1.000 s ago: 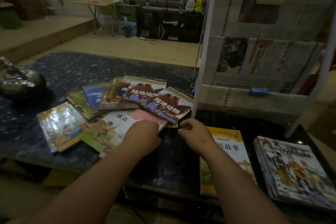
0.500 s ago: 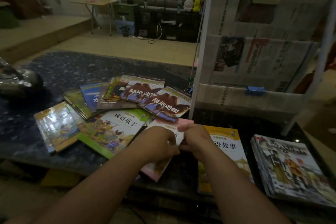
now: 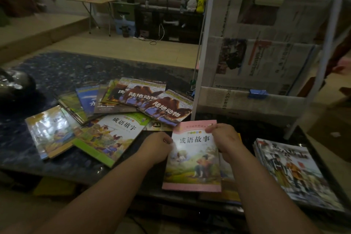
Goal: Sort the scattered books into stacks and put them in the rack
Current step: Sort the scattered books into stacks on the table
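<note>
Over dark table (image 3: 57, 74), left hand (image 3: 156, 147) and right hand (image 3: 225, 139) pinch pink book (image 3: 193, 169), long axis running away, title end farthest.

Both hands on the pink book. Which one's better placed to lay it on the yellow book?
Right, probably. The right hand grips the pink book at its top edge, over the yellow book. The left hand pinches the left edge, on the side of the scattered pile.

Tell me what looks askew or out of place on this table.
The loose books on the left lie fanned and overlapping at mixed angles, unlike the neat stack on the right. The left hand and right hand hold a pink book between the two groups.
</note>
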Demonstrator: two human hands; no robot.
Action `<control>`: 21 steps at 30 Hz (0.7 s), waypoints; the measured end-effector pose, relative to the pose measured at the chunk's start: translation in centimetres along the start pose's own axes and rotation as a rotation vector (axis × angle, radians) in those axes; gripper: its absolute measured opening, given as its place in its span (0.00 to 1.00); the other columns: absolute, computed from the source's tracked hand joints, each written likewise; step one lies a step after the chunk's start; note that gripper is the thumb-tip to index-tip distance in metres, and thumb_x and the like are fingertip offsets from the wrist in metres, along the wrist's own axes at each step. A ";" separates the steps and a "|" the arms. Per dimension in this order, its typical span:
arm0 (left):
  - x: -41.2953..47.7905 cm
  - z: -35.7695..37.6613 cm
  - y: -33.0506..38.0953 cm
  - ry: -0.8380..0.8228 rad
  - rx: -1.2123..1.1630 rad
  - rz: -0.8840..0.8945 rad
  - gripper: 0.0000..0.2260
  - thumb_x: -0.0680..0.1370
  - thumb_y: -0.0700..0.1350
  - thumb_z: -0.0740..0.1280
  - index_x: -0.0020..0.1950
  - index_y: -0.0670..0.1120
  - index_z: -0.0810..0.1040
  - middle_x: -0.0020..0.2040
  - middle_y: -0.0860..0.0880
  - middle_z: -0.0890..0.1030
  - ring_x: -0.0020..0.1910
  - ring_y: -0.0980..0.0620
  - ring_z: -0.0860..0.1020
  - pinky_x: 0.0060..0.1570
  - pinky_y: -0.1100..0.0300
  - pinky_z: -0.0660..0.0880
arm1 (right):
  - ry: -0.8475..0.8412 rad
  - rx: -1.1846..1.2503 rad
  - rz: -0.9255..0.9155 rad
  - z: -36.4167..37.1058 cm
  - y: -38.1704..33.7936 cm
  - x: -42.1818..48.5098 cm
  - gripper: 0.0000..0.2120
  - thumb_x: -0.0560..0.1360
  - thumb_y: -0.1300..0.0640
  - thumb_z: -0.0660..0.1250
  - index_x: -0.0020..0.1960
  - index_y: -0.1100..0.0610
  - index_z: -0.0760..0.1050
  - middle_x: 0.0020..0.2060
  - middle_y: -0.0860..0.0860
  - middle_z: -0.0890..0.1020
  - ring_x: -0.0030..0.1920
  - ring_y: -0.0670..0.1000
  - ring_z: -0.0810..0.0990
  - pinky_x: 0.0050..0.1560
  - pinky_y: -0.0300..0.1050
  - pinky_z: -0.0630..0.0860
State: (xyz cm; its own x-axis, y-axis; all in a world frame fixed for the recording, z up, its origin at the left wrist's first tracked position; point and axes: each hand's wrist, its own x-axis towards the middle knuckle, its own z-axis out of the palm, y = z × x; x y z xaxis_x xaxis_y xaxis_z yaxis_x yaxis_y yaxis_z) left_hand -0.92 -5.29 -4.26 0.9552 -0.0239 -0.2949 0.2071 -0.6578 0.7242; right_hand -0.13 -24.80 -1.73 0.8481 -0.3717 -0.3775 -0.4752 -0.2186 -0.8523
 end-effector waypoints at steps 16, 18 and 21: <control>-0.8 5.6 3.2 -0.158 -0.163 0.077 0.14 0.74 0.36 0.72 0.59 0.44 0.80 0.52 0.49 0.82 0.51 0.52 0.80 0.53 0.59 0.78 | 0.089 -0.651 -0.001 -6.2 1.7 0.6 0.15 0.79 0.61 0.57 0.61 0.65 0.75 0.58 0.62 0.78 0.60 0.61 0.77 0.47 0.44 0.69; -0.9 5.6 3.1 -0.169 -0.132 0.088 0.16 0.74 0.35 0.72 0.60 0.46 0.79 0.50 0.52 0.81 0.49 0.55 0.79 0.48 0.63 0.77 | 0.088 -0.672 0.014 -6.4 1.7 0.5 0.15 0.79 0.62 0.57 0.62 0.65 0.74 0.60 0.62 0.78 0.61 0.61 0.76 0.49 0.45 0.69; -0.9 5.7 3.0 -0.176 -0.099 0.100 0.16 0.73 0.34 0.72 0.59 0.48 0.79 0.49 0.54 0.80 0.46 0.58 0.78 0.41 0.68 0.74 | 0.095 -0.682 0.027 -6.5 1.6 0.5 0.15 0.80 0.62 0.56 0.64 0.65 0.74 0.61 0.61 0.77 0.63 0.60 0.75 0.49 0.45 0.67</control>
State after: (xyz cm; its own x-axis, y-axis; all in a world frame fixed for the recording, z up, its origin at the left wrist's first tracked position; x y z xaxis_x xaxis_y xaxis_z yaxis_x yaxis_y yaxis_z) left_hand -2.31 -11.51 -5.36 0.9224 -0.2214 -0.3166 0.1416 -0.5688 0.8102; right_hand -2.06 -31.23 -0.94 0.8245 -0.4555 -0.3356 -0.5634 -0.7156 -0.4128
